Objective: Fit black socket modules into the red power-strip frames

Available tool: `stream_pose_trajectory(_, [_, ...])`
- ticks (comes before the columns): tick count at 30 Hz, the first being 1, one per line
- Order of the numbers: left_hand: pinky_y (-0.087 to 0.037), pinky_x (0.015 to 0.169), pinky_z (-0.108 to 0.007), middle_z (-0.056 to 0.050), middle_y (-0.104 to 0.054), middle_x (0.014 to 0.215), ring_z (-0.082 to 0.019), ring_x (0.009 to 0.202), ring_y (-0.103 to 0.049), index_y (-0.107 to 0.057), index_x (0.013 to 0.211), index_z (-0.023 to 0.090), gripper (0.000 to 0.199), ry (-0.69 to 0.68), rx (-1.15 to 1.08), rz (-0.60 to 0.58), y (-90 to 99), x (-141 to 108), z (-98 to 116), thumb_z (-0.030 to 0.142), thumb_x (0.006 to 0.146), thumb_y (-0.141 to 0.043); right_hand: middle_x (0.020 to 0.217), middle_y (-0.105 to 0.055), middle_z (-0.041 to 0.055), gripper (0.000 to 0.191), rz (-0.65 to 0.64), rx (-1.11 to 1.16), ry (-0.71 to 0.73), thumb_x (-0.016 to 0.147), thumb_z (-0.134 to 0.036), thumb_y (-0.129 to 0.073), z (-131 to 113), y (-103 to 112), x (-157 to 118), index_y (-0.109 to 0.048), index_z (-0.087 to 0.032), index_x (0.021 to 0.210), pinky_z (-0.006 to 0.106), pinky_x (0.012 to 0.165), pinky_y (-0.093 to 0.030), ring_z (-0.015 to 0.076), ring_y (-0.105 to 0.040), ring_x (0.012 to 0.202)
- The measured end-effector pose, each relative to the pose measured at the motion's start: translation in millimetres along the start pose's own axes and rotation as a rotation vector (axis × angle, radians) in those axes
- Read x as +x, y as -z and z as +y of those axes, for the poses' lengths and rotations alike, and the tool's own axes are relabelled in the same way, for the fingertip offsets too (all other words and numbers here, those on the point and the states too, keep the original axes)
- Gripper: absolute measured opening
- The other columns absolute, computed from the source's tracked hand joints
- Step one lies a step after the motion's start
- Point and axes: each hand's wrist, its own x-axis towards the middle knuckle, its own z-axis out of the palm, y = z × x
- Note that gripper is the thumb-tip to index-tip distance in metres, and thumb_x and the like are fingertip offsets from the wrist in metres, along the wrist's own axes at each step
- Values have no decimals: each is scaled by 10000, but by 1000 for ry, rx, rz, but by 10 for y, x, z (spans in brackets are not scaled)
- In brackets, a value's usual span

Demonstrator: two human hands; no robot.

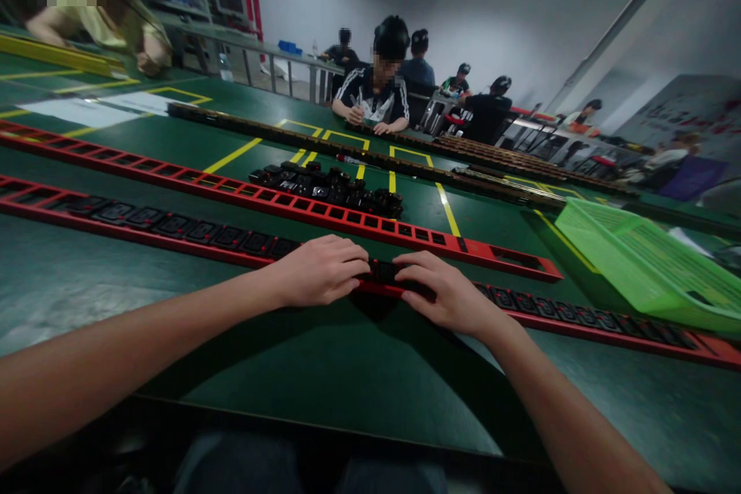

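A long red slotted rail (202,251) crosses the table in front of me, with black socket-like modules (200,231) seated along it. My left hand (324,270) bends over the rail, fingers together at its top and near side. Right of it, my right hand (443,289) grips the same rail, fingertips on the top and thumb at the near edge. One black module (384,270) shows between the two sets of fingertips. Whatever lies beneath my fingers is hidden. Behind this rail lies a second red rail (370,228) with open slots.
Loose black modules (329,187) are heaped beyond the second rail. A green plastic basket (642,262) stands at right. Dark long strips (278,140) and white papers (86,112) lie farther back. A person (376,93) works across the table; another person's arm (153,54) rests at upper left.
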Motion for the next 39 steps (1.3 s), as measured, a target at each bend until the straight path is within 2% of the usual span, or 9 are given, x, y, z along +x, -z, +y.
stream_pose_trajectory(5, [-429,1073,-441,-121,-611,1358,-263,1278,-547,-526,1383,142,453,-74,-44,-38,4,14,16,249,945,-571,1291,-632,132,294,4,-8,40,901,-192,-586,9,-10,3,-653,-219,1187,506,1000,-510,266,-591,1182])
stream_pose_trajectory(10, [-418,1077,-439,-115,-605,1374,-264,1287,-546,-543,1374,153,427,-76,-39,-65,-24,9,15,244,957,-546,1293,-646,123,298,-18,-35,78,912,-191,-576,5,-32,14,-677,-227,1190,545,1011,-492,278,-580,1183])
stream_pose_trajectory(14, [-410,1076,-428,-107,-600,1381,-260,1278,-543,-554,1357,155,393,-74,-30,-76,-34,11,15,268,984,-507,1278,-653,115,266,4,-49,66,937,-197,-550,-18,-52,31,-686,-215,1165,502,1005,-507,262,-581,1165])
stream_pose_trajectory(18, [-467,978,-391,-98,-647,1286,-245,1155,-600,-587,1303,145,355,15,-3,-47,-9,14,21,258,980,-495,1346,-607,121,307,-28,-86,20,925,-219,-590,-30,-84,38,-648,-200,1226,481,1044,-483,266,-559,1217])
stream_pose_trajectory(21, [-493,861,-375,-99,-669,1154,-237,990,-621,-632,1218,140,322,104,54,-21,29,3,2,210,942,-479,1409,-560,135,542,-79,-144,-72,896,-289,-662,-12,-125,40,-504,-217,1409,514,1042,-479,303,-542,1255])
stream_pose_trajectory(25, [-477,823,-370,-110,-650,1089,-244,951,-592,-651,1154,131,323,143,101,-5,84,-23,-51,176,883,-482,1257,-645,147,655,-133,-222,-195,900,-353,-663,12,-145,48,-412,-204,1486,518,948,-530,324,-618,1115])
stream_pose_trajectory(33, [-452,816,-372,-82,-655,1029,-233,909,-591,-683,1067,150,244,167,73,-37,102,-42,-104,288,931,-534,1341,-623,147,761,-216,-206,-343,827,-343,-732,94,111,-47,-407,-218,1503,480,948,-530,333,-626,1168])
stream_pose_trajectory(36, [-451,836,-365,-81,-658,1068,-230,932,-596,-689,1077,164,247,168,70,-43,64,-41,-98,322,958,-540,1250,-683,123,839,-233,-181,-371,771,-390,-779,182,220,-98,-406,-231,1505,442,904,-547,315,-671,1093])
stream_pose_trajectory(39, [-453,874,-360,-85,-652,1149,-227,988,-601,-681,1101,169,240,164,41,-29,26,-34,-83,310,970,-540,1160,-721,111,751,-223,-174,-345,815,-427,-728,226,254,-103,-445,-225,1481,438,865,-558,303,-696,1022])
